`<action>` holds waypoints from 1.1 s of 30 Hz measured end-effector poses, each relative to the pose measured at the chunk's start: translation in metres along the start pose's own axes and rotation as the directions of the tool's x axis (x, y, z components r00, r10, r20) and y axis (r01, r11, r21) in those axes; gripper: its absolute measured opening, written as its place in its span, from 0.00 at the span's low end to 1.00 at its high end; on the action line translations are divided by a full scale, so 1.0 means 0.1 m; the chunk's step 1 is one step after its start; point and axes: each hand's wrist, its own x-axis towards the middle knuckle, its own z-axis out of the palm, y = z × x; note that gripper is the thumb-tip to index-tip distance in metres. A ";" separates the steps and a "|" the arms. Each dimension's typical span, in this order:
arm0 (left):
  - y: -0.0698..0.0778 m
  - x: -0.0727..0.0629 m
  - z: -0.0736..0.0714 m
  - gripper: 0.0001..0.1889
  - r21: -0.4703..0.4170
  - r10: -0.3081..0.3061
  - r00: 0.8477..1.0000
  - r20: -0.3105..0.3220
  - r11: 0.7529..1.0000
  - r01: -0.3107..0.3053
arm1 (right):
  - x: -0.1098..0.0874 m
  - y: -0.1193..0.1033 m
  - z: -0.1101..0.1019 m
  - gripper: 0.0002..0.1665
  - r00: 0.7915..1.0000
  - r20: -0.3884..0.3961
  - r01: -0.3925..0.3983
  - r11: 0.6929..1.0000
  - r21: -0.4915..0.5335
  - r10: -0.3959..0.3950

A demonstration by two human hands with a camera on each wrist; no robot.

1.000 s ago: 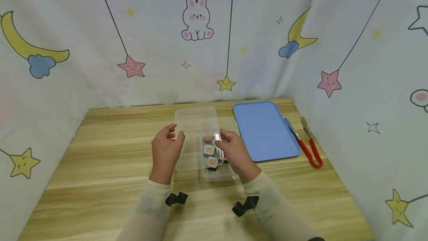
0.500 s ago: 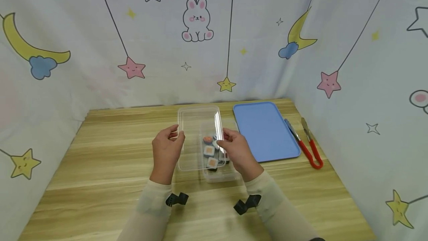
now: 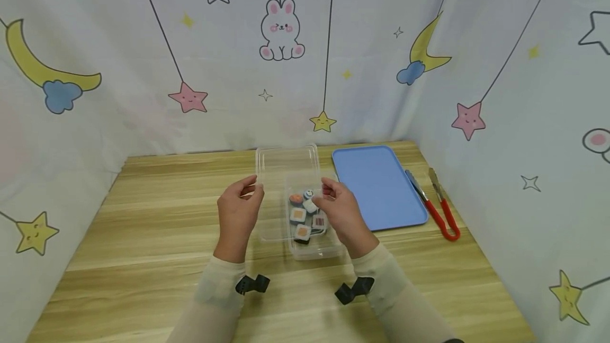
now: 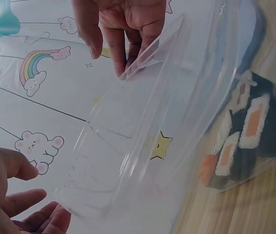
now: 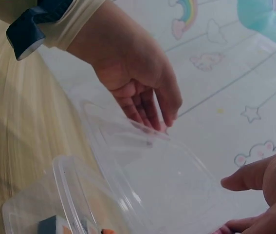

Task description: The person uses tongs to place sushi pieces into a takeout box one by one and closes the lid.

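A clear plastic lid (image 3: 283,163) is held between both hands, tilted, its lower part overlapping a clear plastic box (image 3: 314,252) in the head view. At the lid's left edge, the left hand (image 3: 238,213) grips with its fingers; the right wrist view shows this left hand (image 5: 135,80) from across. The right hand (image 3: 344,215) holds the opposite edge. In the left wrist view, the right hand (image 4: 128,27) has fingers and thumb at the lid's rim. Inside the box lie several sushi pieces (image 3: 298,215), white with orange centres and dark wraps among them.
A blue tray (image 3: 381,189) lies on the wooden table (image 3: 157,226), right of the box. Beside it, tongs (image 3: 436,208) with red handles rest near the table's right edge. A white cartoon-print curtain (image 3: 229,57) stands behind and along both sides.
The lid has shifted right and its far edge has moved up, so it looks more tilted. My right hand has moved slightly right, and more of the sushi shows. The left hand is almost still.
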 end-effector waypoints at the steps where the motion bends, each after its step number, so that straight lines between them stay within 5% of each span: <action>1: 0.00 0.00 0.00 0.18 -0.009 0.001 1.000 0.000 1.000 -0.001 | -0.01 -0.01 0.00 0.38 1.000 -0.005 0.008 1.000 -0.006 -0.008; 18: 0.08 -0.04 0.04 0.17 -0.169 0.059 0.998 -0.015 0.984 -0.061 | -0.02 -0.01 -0.03 0.34 0.962 -0.126 0.243 0.970 -0.023 -0.244; 33: 0.11 -0.07 0.10 0.16 -0.234 0.068 0.997 -0.048 0.969 -0.078 | 0.01 0.00 -0.06 0.33 0.929 -0.152 0.332 0.941 -0.062 -0.338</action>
